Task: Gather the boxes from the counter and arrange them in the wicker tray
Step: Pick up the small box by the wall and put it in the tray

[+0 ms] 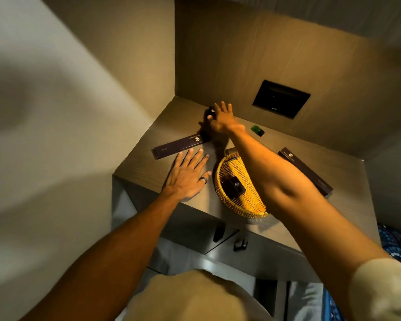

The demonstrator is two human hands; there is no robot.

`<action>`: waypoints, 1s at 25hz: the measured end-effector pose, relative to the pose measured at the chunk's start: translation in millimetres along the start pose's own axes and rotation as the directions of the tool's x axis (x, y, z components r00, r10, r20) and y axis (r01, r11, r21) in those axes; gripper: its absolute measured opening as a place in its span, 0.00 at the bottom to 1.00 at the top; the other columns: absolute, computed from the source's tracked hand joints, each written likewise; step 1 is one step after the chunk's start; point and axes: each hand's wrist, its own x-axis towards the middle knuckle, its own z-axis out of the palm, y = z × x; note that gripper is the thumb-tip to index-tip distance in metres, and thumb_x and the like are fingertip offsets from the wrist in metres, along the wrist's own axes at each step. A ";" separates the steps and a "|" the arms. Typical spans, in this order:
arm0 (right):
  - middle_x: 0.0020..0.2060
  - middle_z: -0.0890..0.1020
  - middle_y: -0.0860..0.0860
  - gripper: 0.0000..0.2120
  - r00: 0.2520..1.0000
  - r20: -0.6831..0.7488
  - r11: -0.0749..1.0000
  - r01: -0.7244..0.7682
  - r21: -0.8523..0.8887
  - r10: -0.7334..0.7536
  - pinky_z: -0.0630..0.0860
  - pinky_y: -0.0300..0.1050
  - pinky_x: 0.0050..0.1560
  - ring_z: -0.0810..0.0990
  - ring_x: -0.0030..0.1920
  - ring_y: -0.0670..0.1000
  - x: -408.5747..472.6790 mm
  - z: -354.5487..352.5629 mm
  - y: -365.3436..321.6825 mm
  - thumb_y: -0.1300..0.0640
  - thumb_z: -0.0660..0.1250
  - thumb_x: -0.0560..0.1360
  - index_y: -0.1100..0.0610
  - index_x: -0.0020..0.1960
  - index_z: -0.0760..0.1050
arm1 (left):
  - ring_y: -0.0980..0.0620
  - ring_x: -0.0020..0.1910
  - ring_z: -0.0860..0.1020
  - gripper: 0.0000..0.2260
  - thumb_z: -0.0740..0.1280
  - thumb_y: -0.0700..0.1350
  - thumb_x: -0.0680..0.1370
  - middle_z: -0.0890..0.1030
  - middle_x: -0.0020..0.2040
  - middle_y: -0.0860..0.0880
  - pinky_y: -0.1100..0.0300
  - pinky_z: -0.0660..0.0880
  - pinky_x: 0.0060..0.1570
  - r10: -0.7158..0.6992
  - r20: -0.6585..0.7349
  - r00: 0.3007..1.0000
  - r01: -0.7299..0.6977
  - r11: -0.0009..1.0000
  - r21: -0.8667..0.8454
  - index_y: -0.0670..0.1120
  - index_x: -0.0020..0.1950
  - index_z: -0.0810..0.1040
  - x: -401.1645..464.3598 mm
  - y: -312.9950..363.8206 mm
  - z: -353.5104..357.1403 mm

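A yellow wicker tray [227,165] sits near the counter's front edge with one small dark box [235,186] lying in it. My right hand [222,118] reaches across the tray to the back of the counter, fingers spread over a small dark box [210,112] that it touches; a firm grip does not show. My left hand [188,172] lies flat and open on the counter, left of the tray. A long dark box [180,144] lies just beyond its fingertips. Another long dark box [306,171] lies right of the tray, partly behind my right forearm.
A small green-topped item [257,130] rests at the back of the counter [144,167]. A dark panel [280,98] is set into the wooden back wall. A white wall bounds the left side. Dark handles [218,232] hang below the front edge.
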 end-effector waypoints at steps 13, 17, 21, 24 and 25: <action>0.73 0.72 0.61 0.30 0.998 -0.062 0.990 0.022 0.137 -0.014 0.71 0.55 0.76 0.72 0.74 0.61 4.6 0.3 5.2 0.64 0.72 0.76 0.61 0.75 0.65 | 0.46 0.83 0.43 0.30 0.42 0.64 0.84 0.46 0.85 0.50 0.40 0.40 0.80 -0.007 -0.014 1.000 0.006 1.000 -0.030 0.54 0.84 0.45 1.7 -0.5 1.1; 0.71 0.73 0.61 0.33 0.949 -0.169 0.958 0.280 0.065 -0.266 0.72 0.52 0.74 0.74 0.72 0.61 -32.4 -31.1 19.5 0.65 0.74 0.74 0.60 0.77 0.68 | 0.46 0.83 0.43 0.30 0.42 0.63 0.84 0.46 0.85 0.50 0.41 0.39 0.80 0.001 -0.022 1.000 -0.001 1.000 -0.013 0.54 0.84 0.45 2.6 -3.1 1.4; 0.67 0.76 0.60 0.32 0.895 -0.083 0.893 0.444 0.077 -0.439 0.76 0.53 0.69 0.76 0.69 0.59 -107.4 -37.5 74.4 0.67 0.75 0.72 0.59 0.74 0.73 | 0.45 0.83 0.42 0.31 0.40 0.63 0.84 0.44 0.85 0.48 0.40 0.39 0.80 0.011 0.014 1.000 -0.011 1.000 0.001 0.52 0.84 0.45 -3.1 -1.1 -0.1; 0.72 0.73 0.54 0.33 0.927 0.132 0.931 0.360 -0.055 -0.351 0.72 0.48 0.70 0.71 0.73 0.54 -149.9 -18.0 107.6 0.68 0.73 0.73 0.52 0.75 0.72 | 0.45 0.83 0.40 0.30 0.40 0.62 0.84 0.43 0.85 0.48 0.40 0.39 0.80 0.013 0.043 0.999 -0.012 1.000 -0.023 0.52 0.84 0.42 -8.5 3.5 -6.8; 0.74 0.72 0.53 0.33 0.934 0.160 0.938 0.336 -0.086 -0.320 0.71 0.49 0.72 0.70 0.74 0.55 -154.8 -8.0 115.3 0.69 0.73 0.73 0.52 0.75 0.72 | 0.45 0.83 0.40 0.30 0.41 0.62 0.84 0.42 0.85 0.48 0.40 0.39 0.80 0.013 0.056 0.998 -0.011 1.000 -0.026 0.52 0.84 0.41 -11.0 4.4 -7.7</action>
